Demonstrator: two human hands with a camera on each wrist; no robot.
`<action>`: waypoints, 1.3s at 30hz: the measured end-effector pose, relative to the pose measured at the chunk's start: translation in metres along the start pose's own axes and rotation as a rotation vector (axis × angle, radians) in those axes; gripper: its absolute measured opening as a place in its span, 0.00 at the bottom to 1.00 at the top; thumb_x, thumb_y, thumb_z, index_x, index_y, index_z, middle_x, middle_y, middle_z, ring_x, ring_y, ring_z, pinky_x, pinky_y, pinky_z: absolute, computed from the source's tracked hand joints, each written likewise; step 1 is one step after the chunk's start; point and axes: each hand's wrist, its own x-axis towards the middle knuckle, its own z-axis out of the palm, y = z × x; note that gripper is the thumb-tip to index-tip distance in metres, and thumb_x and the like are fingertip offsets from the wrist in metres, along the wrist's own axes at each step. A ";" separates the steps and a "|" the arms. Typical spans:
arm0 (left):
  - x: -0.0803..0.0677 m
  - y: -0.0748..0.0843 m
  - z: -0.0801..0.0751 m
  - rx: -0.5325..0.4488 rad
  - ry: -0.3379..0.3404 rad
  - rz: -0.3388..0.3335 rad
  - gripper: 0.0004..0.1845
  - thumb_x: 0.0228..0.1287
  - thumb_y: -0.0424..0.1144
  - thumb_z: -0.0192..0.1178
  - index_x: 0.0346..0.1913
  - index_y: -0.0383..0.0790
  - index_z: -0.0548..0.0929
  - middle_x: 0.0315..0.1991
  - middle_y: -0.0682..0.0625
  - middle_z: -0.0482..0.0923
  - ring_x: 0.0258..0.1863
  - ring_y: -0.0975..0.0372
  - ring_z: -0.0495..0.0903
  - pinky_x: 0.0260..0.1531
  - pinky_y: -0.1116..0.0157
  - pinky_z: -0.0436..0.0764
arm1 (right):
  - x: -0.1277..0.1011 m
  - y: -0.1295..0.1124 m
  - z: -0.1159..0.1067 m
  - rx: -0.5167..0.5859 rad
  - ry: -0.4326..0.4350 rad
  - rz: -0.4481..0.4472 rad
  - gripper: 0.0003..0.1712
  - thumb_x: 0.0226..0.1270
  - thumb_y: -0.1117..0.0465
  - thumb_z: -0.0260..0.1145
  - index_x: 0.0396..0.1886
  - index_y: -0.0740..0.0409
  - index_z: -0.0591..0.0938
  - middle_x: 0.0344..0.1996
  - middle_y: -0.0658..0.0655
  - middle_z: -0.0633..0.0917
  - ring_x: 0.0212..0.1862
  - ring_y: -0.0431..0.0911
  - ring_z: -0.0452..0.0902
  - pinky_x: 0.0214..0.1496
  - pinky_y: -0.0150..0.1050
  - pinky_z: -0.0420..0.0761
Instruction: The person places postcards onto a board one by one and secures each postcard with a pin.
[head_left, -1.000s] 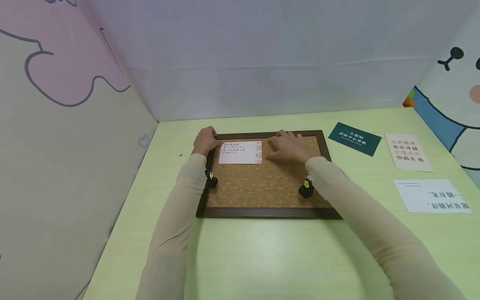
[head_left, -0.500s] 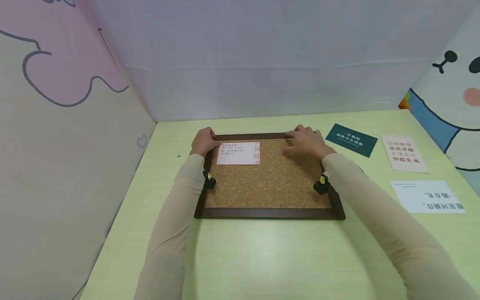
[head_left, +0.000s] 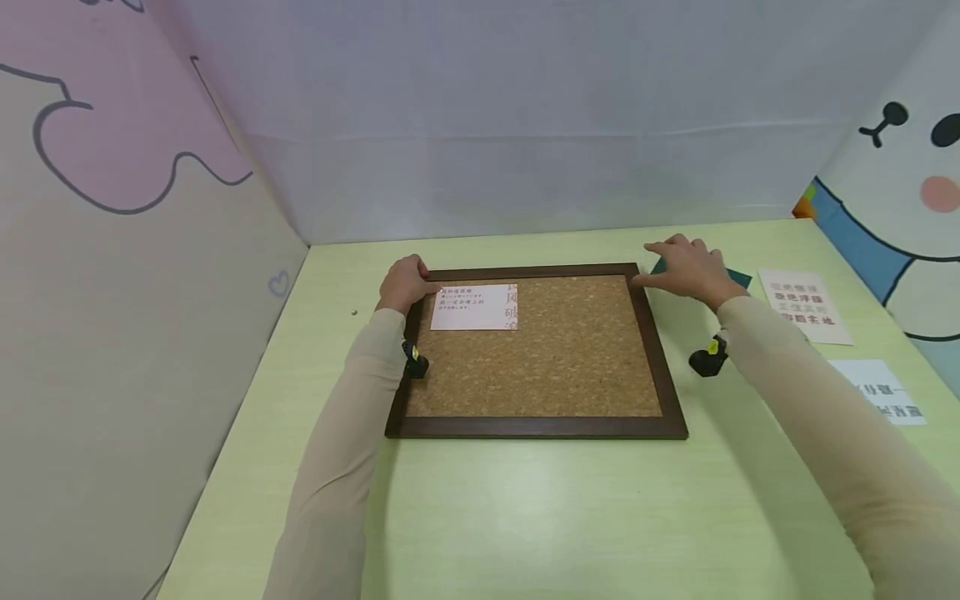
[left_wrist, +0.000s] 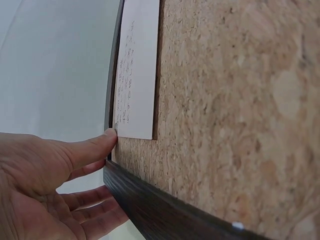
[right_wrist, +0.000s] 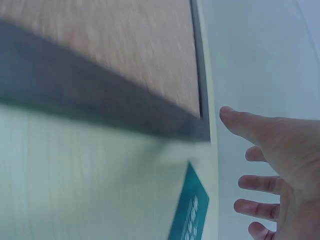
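Mid-picture, a framed board (head_left: 547, 375) lies on the table (head_left: 525, 517), a first card (head_left: 472, 317) on its upper left. At right, a second card (head_left: 739, 278) sits partly behind the right hand (head_left: 688, 271), then a third card (head_left: 810, 300), a fourth card (head_left: 885, 389) lowest.

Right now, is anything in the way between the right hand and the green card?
No, nothing that I can see. The right hand is above the green card, not touching it, with just air between them. The board lies beside the card, on its left in the head view, so it isn't blocking.
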 end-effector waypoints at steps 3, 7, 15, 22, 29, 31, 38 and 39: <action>-0.001 0.000 -0.001 0.000 0.001 0.002 0.22 0.63 0.43 0.67 0.53 0.34 0.76 0.47 0.42 0.76 0.41 0.53 0.71 0.39 0.57 0.71 | -0.005 0.023 -0.007 0.001 -0.001 0.032 0.49 0.66 0.34 0.59 0.76 0.59 0.58 0.67 0.76 0.59 0.61 0.77 0.55 0.53 0.73 0.59; -0.003 0.000 -0.002 -0.003 -0.002 0.001 0.20 0.63 0.43 0.67 0.52 0.35 0.75 0.47 0.42 0.76 0.40 0.53 0.71 0.39 0.57 0.71 | -0.013 0.050 -0.013 -0.009 0.013 0.088 0.54 0.63 0.30 0.59 0.76 0.59 0.56 0.66 0.78 0.58 0.60 0.78 0.54 0.52 0.73 0.59; 0.000 0.002 -0.002 -0.003 0.000 -0.005 0.19 0.63 0.43 0.67 0.50 0.35 0.75 0.46 0.42 0.76 0.39 0.54 0.71 0.37 0.59 0.70 | -0.027 0.092 -0.016 0.008 0.032 0.153 0.58 0.60 0.32 0.63 0.76 0.63 0.53 0.66 0.79 0.56 0.59 0.80 0.50 0.51 0.74 0.56; -0.001 0.001 -0.002 -0.002 -0.008 -0.010 0.19 0.63 0.43 0.67 0.50 0.35 0.75 0.46 0.42 0.76 0.38 0.54 0.71 0.36 0.59 0.70 | -0.037 0.117 -0.008 0.083 -0.023 0.202 0.64 0.57 0.31 0.66 0.77 0.65 0.48 0.66 0.83 0.51 0.58 0.83 0.46 0.53 0.78 0.47; -0.003 0.000 -0.002 -0.014 -0.018 -0.019 0.19 0.64 0.43 0.66 0.50 0.35 0.75 0.44 0.43 0.75 0.37 0.54 0.69 0.35 0.59 0.68 | -0.041 0.128 0.006 0.095 -0.030 0.233 0.66 0.56 0.31 0.67 0.75 0.71 0.49 0.65 0.84 0.50 0.58 0.83 0.46 0.53 0.78 0.49; -0.004 0.001 -0.002 -0.018 -0.020 -0.021 0.19 0.64 0.43 0.66 0.50 0.35 0.75 0.44 0.43 0.74 0.37 0.54 0.69 0.35 0.59 0.67 | -0.042 0.129 0.008 0.098 -0.030 0.241 0.66 0.55 0.30 0.67 0.74 0.71 0.50 0.65 0.84 0.50 0.58 0.83 0.46 0.53 0.77 0.49; -0.002 0.001 -0.002 -0.014 -0.019 -0.022 0.19 0.64 0.43 0.66 0.51 0.36 0.75 0.46 0.42 0.75 0.38 0.54 0.70 0.36 0.59 0.69 | -0.041 0.133 0.009 0.094 -0.040 0.232 0.61 0.54 0.28 0.66 0.69 0.72 0.60 0.63 0.84 0.51 0.55 0.82 0.48 0.50 0.77 0.53; -0.001 0.001 -0.002 -0.013 -0.019 -0.022 0.19 0.64 0.43 0.66 0.51 0.36 0.75 0.46 0.42 0.75 0.38 0.54 0.70 0.36 0.59 0.69 | -0.041 0.133 0.009 0.094 -0.041 0.230 0.60 0.55 0.28 0.66 0.68 0.72 0.61 0.62 0.84 0.52 0.54 0.81 0.48 0.50 0.77 0.53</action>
